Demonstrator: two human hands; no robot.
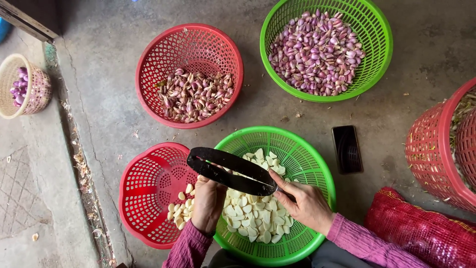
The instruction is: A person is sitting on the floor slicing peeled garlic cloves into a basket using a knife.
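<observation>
A broad black knife (230, 171) lies level across the near green basket (317, 171), blade pointing left, slightly tilted. The basket is round plastic mesh on the floor, holding peeled white cloves (258, 213) heaped in its lower half under the blade.

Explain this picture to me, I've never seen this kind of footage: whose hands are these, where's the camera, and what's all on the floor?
There is no machine: a person works with bare hands, and the one camera sits on their head, looking down. The left hand and the right hand together hold a broad dark blade over a green basket of peeled white cloves. Left of it, a red basket holds a few more peeled cloves. Farther away, another red basket holds skins and bits, and a green one holds unpeeled purple cloves. A phone lies on the concrete floor; a red mesh sack lies at the lower right.
</observation>
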